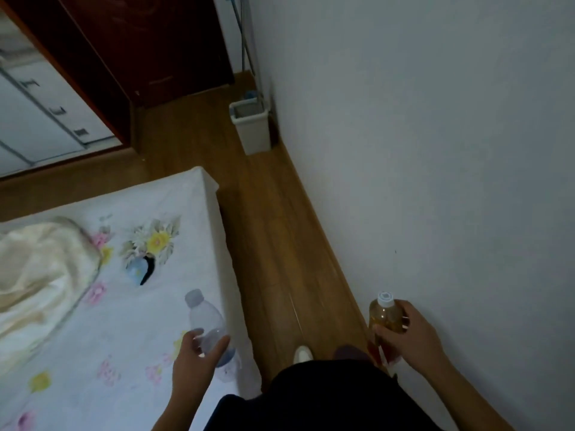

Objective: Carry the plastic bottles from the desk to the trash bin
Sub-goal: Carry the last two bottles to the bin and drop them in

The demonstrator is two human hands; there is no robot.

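Observation:
My left hand (196,359) grips a clear plastic bottle (205,321) with a pale cap, held over the edge of the bed. In my right hand (410,334) is an amber bottle (384,317) with a white cap and a red label, held close to the wall. A white trash bin (253,129) with an open top stands on the floor far ahead, against the wall.
A narrow strip of wooden floor (273,237) runs between the bed (124,275) with a floral sheet on the left and the white wall (435,150) on the right. A dark red wardrobe (149,48) stands beyond the bed. A mop leans behind the bin.

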